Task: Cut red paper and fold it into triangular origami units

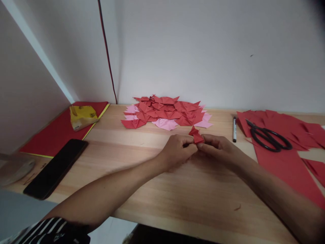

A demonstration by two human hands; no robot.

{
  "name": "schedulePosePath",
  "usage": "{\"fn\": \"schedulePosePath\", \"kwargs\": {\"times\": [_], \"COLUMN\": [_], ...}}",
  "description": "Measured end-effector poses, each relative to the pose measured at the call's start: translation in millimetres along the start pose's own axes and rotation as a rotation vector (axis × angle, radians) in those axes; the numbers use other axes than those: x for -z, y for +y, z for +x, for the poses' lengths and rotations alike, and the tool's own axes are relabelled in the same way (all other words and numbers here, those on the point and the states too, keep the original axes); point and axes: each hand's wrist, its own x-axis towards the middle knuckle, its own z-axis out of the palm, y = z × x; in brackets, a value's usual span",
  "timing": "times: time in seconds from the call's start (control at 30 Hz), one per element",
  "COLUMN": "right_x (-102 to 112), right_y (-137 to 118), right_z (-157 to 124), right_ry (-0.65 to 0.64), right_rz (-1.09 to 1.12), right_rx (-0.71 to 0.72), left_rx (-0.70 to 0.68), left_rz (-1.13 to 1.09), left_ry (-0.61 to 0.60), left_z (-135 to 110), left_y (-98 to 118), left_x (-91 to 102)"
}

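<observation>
A small piece of folded red paper (pixel 196 136) is pinched between my two hands above the middle of the table. My left hand (pixel 177 150) grips its left side, thumb and forefinger pressed together. From the right, my right hand (pixel 215 147) holds the other side in the same way. The fingers cover the paper's lower part. Just behind the hands, against the wall, lies a heap of folded red and pink paper pieces (pixel 165 110), with pointed ends sticking out.
Black-handled scissors (pixel 270 137) rest on red paper sheets (pixel 284 169) at the right, beside a marker pen (pixel 234 129). At the left are a black phone (pixel 56 169), a crumpled yellow packet (pixel 83 117) and a large red sheet (pixel 50 132). A dark cable (pixel 106 47) runs down the wall.
</observation>
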Motion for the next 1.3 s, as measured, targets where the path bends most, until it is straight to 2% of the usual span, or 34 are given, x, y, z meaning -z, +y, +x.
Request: {"fn": "schedulePosePath", "kwargs": {"times": [0.1,0.37,0.53,0.7,1.07,1.3], "right_x": [0,2,4,2,3,5], "right_y": [-1,5,11,5,1,2], "right_z": [-1,-2,-1,0,-1,0], "right_ry": [0.008,0.001,0.002,-0.005,-0.002,-0.005], "right_rz": [0.009,0.056,0.106,0.028,-0.197,-0.14], "right_rx": [-0.004,0.005,0.003,0.017,0.108,0.063], "left_rx": [-0.016,0.096,0.104,0.042,0.056,0.045], "left_rz": [-0.006,-0.117,-0.113,-0.091,-0.074,-0.094], "left_ry": [-0.006,-0.033,-0.016,0.0,0.029,0.039], "left_z": [0,3,4,2,2,2], "left_y": [-1,-4,-3,-2,-1,-1], "left_x": [-0.2,-0.3,0.5,-0.6,0.2,-0.8]}}
